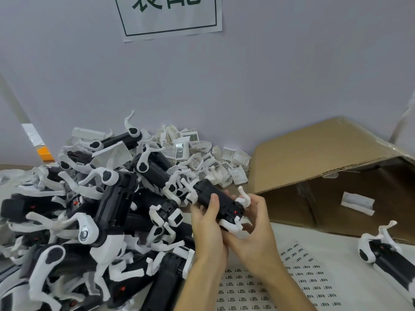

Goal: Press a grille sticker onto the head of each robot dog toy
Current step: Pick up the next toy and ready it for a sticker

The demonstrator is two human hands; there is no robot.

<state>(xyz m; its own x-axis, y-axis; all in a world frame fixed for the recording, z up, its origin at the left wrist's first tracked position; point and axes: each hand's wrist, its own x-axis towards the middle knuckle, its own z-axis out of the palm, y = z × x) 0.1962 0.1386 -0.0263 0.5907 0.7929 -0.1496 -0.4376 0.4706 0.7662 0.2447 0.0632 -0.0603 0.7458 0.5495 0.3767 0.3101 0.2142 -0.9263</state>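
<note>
Gripping one black toy dog [215, 202] with white legs, the left hand [207, 223] curls round its near side, thumb across the body, while the right hand [256, 223] cups the end by the legs, fingers bent around it. Just left of the held toy rises a heap of toy dogs [89, 209]. Beyond it, against the wall, lies a pile of white heads [202, 153]. Under the wrists spread sticker sheets [298, 277]. To the right stand a cardboard box [325, 158] and another dog [386, 254].
</note>
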